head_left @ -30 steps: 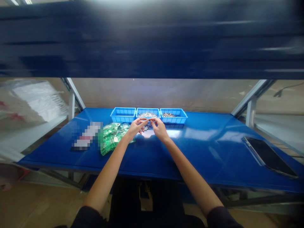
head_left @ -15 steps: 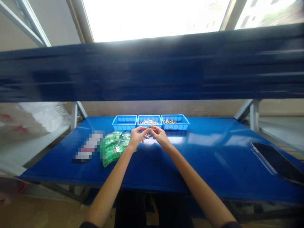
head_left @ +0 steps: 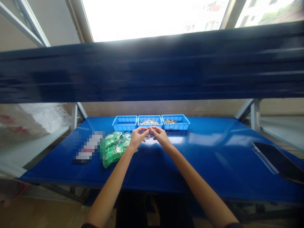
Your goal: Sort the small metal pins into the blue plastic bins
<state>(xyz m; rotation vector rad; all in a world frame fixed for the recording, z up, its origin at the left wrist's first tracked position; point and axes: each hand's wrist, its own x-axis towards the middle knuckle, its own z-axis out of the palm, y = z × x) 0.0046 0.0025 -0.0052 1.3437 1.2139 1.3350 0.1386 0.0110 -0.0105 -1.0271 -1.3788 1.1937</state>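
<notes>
A: What carries all this?
B: A glossy blue table (head_left: 201, 172). Take the middle bin (head_left: 149, 117) as the landmark: the left bin (head_left: 124, 127) and the right bin (head_left: 177, 127) flank it closely.
A: And the green heap?
B: A pile of green packets (head_left: 113, 148), nearer the person than the middle bin and off to its left. They look like thin, shiny plastic, so I'd expect them soft and inclined to slide over each other; a corner or edge would be the natural grip.
A: Where are the hands?
B: Both just in front of the middle bin. The left hand (head_left: 137, 137) and right hand (head_left: 161, 137) meet at the fingertips, thumbs and forefingers drawn together. I can't tell whether anything is pinched there; it's too small.
A: Which leaves the little metal pieces.
B: Some fill the middle bin as silvery pieces (head_left: 149, 122), others lie in the right bin as darker pieces (head_left: 169, 121), and a few loose pieces (head_left: 147, 138) lie before the middle bin, partly hidden by the fingers.
A: How would they handle?
B: Probably stiff, light singly, hardly fragile, but smooth enough to roll or slip. I'd pinch one across its shaft, near mid-length, with thumb and forefinger.
</notes>
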